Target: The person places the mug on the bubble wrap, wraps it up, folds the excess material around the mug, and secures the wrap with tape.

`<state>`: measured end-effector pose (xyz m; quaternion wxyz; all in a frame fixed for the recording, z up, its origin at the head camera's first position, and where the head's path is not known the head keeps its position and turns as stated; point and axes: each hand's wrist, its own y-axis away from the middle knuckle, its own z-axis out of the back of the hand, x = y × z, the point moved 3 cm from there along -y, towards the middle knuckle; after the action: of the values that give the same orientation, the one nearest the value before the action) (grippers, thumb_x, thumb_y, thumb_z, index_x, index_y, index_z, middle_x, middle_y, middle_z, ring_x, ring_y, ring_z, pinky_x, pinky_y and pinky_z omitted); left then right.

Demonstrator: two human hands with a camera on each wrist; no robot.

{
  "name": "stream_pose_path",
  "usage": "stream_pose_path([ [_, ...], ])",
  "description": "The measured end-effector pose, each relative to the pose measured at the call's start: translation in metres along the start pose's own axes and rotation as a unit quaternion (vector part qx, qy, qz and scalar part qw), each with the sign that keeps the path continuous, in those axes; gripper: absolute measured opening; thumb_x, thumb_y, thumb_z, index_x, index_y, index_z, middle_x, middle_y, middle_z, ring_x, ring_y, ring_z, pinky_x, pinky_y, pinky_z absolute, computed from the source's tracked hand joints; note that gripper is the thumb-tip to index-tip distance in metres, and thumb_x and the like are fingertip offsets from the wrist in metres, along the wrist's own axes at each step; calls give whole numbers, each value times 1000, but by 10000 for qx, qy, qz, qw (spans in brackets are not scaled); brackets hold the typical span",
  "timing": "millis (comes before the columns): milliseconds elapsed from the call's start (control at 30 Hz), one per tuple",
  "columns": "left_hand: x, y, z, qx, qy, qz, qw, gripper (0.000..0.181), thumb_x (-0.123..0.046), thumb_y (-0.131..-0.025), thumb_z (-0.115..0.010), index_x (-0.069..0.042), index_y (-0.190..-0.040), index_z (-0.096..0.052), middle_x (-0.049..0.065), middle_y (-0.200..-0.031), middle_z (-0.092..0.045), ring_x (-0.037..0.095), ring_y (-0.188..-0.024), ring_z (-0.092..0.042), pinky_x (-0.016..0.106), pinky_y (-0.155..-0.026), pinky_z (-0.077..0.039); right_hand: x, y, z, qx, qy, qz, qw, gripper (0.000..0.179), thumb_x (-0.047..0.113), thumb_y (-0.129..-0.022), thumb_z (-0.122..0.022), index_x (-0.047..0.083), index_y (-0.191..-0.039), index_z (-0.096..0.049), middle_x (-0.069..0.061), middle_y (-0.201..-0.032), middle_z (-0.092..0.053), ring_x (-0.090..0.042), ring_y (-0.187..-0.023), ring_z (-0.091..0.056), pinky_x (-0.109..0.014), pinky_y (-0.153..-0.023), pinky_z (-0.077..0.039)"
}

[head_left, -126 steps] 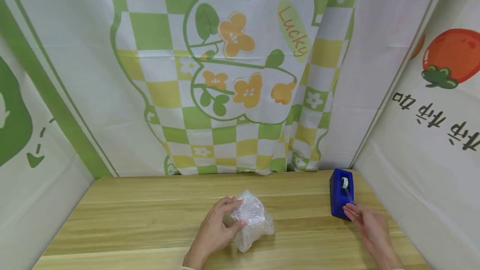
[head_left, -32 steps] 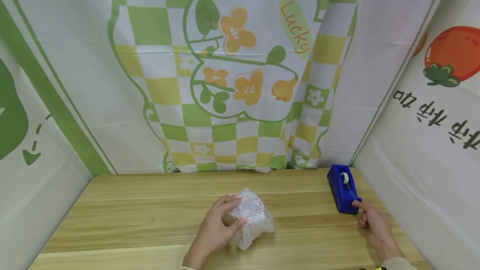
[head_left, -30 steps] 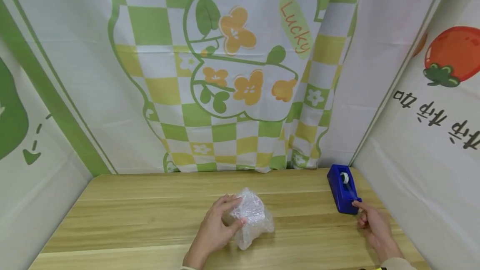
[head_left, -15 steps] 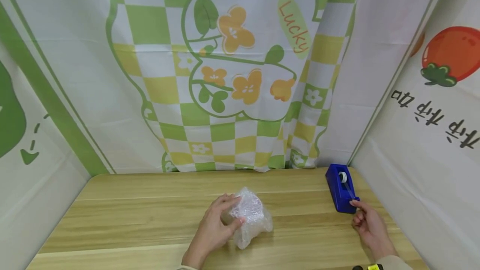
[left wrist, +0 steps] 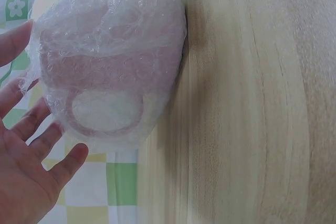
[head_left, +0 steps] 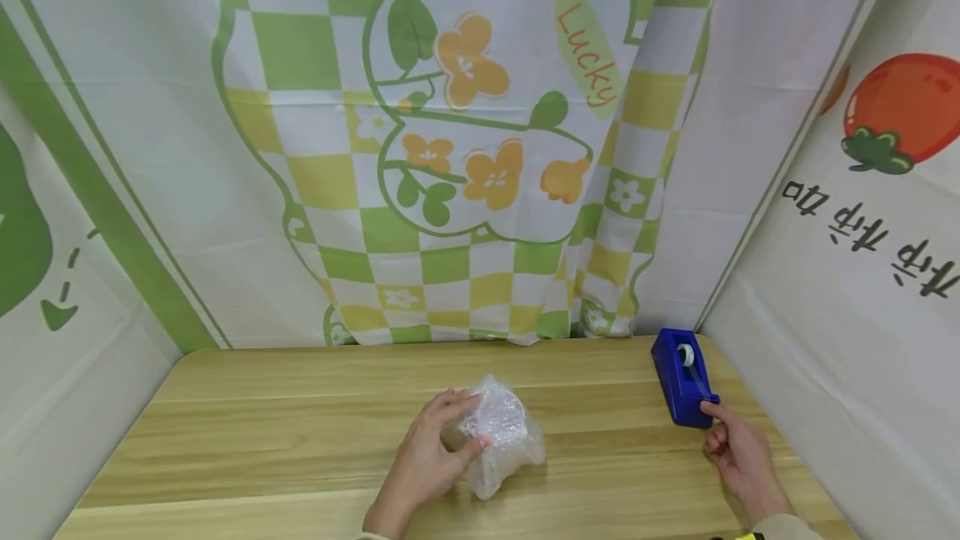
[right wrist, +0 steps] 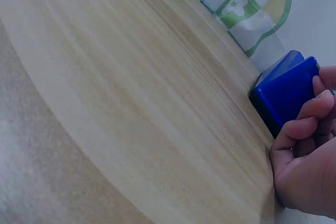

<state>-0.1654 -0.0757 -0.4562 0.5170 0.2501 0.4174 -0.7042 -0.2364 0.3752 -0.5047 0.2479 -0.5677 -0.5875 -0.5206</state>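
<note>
A mug wrapped in bubble wrap [head_left: 502, 427] sits on the wooden table, its pinkish body and handle showing through the clear film in the left wrist view. My left hand [head_left: 431, 457] holds it from the left, thumb in front and fingers behind. At the table's right side stands a blue tape dispenser [head_left: 678, 390] with a small tape roll [head_left: 686, 355] and a strip running to its front edge. My right hand [head_left: 742, 452] is at that front edge, pinching the tape end between thumb and index finger, other fingers curled. The pinched end is mostly hidden by the fingertips.
The wooden table [head_left: 285, 432] reaches back to a green and yellow checked cloth [head_left: 442, 265]. A white printed wall sheet [head_left: 840, 340] rises close beside the dispenser on the right. Another sheet [head_left: 67, 390] borders the left side.
Since the oldest frame, the dispenser has turned slightly and my right hand's fingers have curled in at its front edge. My left hand keeps its hold on the wrapped mug.
</note>
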Motion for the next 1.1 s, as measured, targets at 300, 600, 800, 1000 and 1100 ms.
stream_pose_path([
  [300, 0, 0, 1, 32, 54, 26, 10000, 49, -29, -88, -79, -9, -131, -67, 14, -142, -59, 41, -138, -44, 71, -108, -31, -1, 0, -4, -626, 165, 101, 9979, 44, 7, -94, -64, 15, -52, -53, 8, -47, -44, -7, -44, -43, -23, -48, -39],
  [600, -2, 0, 2, 123, 41, 51, 9999, 50, -32, -89, -79, -10, -133, -66, 14, -143, -58, 43, -139, -42, 73, -108, -29, -2, 1, -7, -957, 266, 247, 9948, 44, 6, -92, -65, 14, -51, -52, 7, -46, -44, -9, -44, -43, -24, -47, -40],
  [800, -2, 1, 2, 140, 47, 55, 9999, 51, -32, -89, -78, -10, -133, -66, 14, -143, -57, 43, -140, -41, 73, -107, -30, -4, 1, -7, -994, 320, 362, 9939, 43, 3, -92, -63, 15, -52, -53, 7, -47, -44, -8, -44, -43, -23, -46, -39],
  [1000, -2, 2, 2, 131, 68, 88, 9999, 52, -32, -88, -79, -11, -133, -66, 14, -144, -57, 43, -140, -41, 74, -107, -29, -6, 1, -6, -850, 598, 507, 9933, 39, 2, -91, -63, 13, -55, -60, 7, -49, -45, -9, -45, -45, -23, -47, -41],
  [1100, -2, 1, 2, 105, 32, 83, 9999, 51, -31, -88, -79, -11, -133, -66, 14, -144, -57, 43, -140, -41, 73, -108, -29, -5, 1, -5, -345, 595, 410, 9968, 36, 6, -96, -64, 15, -61, -70, 8, -51, -46, -8, -47, -45, -22, -49, -41],
])
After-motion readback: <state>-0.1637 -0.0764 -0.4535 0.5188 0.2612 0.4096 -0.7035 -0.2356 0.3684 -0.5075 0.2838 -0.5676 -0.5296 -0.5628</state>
